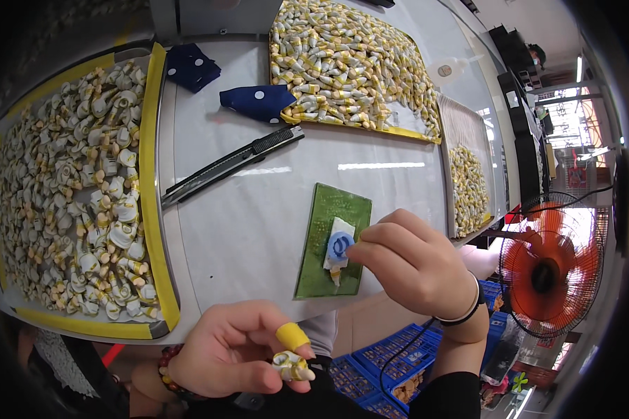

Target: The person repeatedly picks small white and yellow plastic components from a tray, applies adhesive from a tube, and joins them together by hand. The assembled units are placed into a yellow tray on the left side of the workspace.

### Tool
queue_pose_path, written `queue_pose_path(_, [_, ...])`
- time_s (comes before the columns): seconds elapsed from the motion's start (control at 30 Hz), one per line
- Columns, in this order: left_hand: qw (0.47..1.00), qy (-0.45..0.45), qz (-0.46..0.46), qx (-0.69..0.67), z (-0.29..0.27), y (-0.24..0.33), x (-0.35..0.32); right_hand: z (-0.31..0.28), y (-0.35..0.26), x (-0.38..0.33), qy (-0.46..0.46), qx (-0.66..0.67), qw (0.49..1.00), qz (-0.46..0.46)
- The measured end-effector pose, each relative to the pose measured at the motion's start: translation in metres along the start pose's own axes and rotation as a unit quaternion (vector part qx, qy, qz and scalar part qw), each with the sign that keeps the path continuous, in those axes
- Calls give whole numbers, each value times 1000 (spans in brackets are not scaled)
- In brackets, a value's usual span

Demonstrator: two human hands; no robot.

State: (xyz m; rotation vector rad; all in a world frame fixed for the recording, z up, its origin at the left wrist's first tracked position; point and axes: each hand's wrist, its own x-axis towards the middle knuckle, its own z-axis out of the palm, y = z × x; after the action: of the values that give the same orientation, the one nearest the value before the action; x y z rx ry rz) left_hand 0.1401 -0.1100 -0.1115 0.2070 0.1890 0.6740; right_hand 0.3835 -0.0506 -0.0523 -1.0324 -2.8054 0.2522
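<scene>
- Pinching a small white-and-yellow piece (291,366) in our closed left hand (234,353), below the table edge.
- Our right hand (412,262) presses closed fingertips on a blue-ringed white piece (338,246) atop the green mat (314,269).
- Yellow-edged trays (152,209) (398,131) hold heaps of similar pieces.

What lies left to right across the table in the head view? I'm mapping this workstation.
Left tray of small white-and-yellow parts → black utility knife → green board → right hand → narrow tray of parts → orange fan.

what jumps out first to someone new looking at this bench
Heaps of small white-and-yellow pieces fill the left tray and the far tray. At centre the right hand presses a white-and-blue piece onto a green mat; the left hand, with a yellow finger cot, pinches another piece.
</scene>
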Motion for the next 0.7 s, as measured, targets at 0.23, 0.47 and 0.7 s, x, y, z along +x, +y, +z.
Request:
queue_pose_path(0.23, [839, 36, 229, 492, 5, 4, 4, -2, -12, -1, 98, 89, 991, 27])
queue_pose_path(0.47, [749, 9, 316, 583, 9, 3, 9, 2, -56, -8, 202, 375, 902, 72])
queue_pose_path(0.7, [734, 0, 320, 599, 14, 0, 10, 1, -57, -8, 168, 375, 911, 40])
